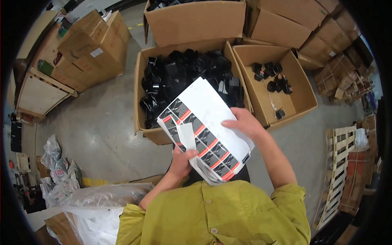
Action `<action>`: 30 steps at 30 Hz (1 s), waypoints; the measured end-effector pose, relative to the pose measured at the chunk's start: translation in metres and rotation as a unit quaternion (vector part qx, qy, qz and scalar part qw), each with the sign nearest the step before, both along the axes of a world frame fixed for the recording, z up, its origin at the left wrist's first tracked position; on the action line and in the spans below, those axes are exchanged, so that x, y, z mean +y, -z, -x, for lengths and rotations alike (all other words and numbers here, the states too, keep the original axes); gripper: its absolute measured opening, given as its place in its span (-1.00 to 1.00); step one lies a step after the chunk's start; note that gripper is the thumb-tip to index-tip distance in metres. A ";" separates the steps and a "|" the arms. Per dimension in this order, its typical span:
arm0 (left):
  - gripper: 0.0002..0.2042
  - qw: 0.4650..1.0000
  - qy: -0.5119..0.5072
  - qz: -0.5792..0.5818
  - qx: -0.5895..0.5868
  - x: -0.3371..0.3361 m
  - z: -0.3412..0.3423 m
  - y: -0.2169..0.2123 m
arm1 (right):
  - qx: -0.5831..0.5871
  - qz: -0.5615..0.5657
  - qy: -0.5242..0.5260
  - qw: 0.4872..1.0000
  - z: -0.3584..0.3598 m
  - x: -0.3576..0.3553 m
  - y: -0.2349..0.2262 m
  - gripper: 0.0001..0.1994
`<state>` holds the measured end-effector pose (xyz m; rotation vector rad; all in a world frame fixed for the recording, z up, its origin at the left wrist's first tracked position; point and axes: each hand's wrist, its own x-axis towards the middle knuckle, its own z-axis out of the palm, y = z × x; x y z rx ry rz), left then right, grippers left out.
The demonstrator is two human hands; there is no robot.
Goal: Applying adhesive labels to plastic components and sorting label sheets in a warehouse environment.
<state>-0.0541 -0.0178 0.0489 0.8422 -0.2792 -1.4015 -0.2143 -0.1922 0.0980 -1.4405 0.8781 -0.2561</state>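
Note:
I hold a stack of white label sheets (204, 122) in front of my chest; the top sheet carries rows of black, grey and red stickers. My left hand (182, 160) grips the stack's lower edge from beneath. My right hand (243, 123) grasps the right side of the sheets, thumb on top. One white strip (187, 135) curls up off the sheet near my left hand. Beyond the sheets stands an open cardboard box (141, 77) filled with several black plastic parts (179, 71).
To the right stands another open cardboard box (304, 98) holding a few black parts (272, 77). More cartons are stacked at the back, the left (96, 45) and the right. Wooden pallets lean at right (339, 163). Clear plastic bags (94, 200) lie at lower left on the concrete floor.

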 end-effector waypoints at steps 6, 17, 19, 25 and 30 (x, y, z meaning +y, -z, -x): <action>-0.79 0.995 -0.076 0.041 -0.046 -0.007 -0.026 0.004 | -0.095 0.559 -0.149 0.810 0.012 0.079 -0.068 -0.76; -0.84 0.949 -0.035 0.096 -0.299 -0.018 -0.038 0.020 | -0.008 0.658 -0.003 0.753 0.031 0.118 -0.046 -0.73; -0.84 0.930 -0.034 0.114 -0.348 -0.018 -0.039 0.026 | -0.002 0.661 0.070 0.747 0.030 0.118 -0.050 -0.71; -0.83 0.989 -0.064 0.082 -0.107 -0.023 -0.028 0.029 | -0.005 0.621 0.129 0.773 0.033 0.114 -0.061 -0.71; -0.87 0.982 -0.043 0.078 -0.165 -0.023 -0.031 0.026 | -0.070 0.643 0.046 0.761 0.034 0.119 -0.048 -0.73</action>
